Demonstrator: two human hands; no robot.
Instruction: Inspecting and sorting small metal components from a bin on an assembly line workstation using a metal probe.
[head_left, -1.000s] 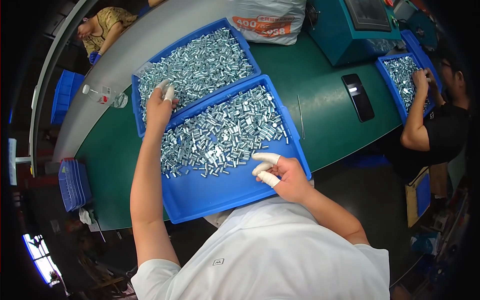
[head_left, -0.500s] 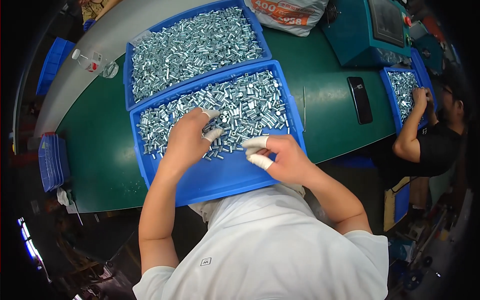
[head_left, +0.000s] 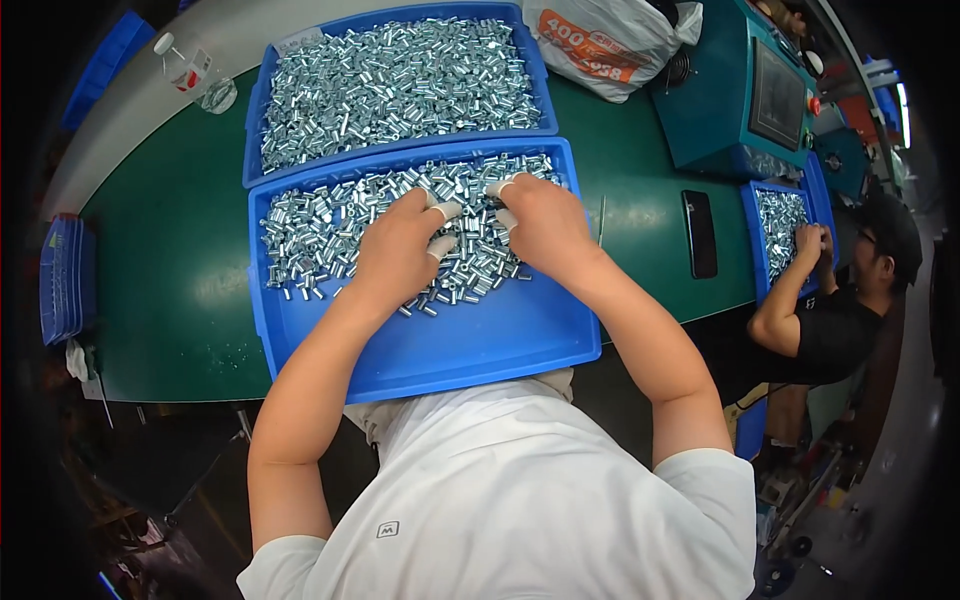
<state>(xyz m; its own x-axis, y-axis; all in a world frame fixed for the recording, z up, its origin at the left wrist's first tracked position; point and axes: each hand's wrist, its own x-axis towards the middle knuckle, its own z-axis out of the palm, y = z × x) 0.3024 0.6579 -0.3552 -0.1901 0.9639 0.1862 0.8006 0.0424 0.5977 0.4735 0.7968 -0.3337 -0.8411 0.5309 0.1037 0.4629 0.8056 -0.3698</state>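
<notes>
Both grips loosely curled, holding nothing I can tell: left hand [head_left: 400, 250] and right hand [head_left: 540, 225] rest on small silver metal parts [head_left: 320, 225] in near blue tray [head_left: 480, 345], second full tray [head_left: 255, 125] behind, on green counter [head_left: 170, 300].

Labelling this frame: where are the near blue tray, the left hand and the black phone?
near blue tray [head_left: 480, 345], head view, bare floor.
left hand [head_left: 400, 245], head view, back.
black phone [head_left: 699, 233], head view, screen middle.

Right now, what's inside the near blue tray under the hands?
The near tray holds a heap of small shiny metal sleeves across its far half. Both hands, left and right, rest on the heap and hide the pieces beneath them.
</notes>
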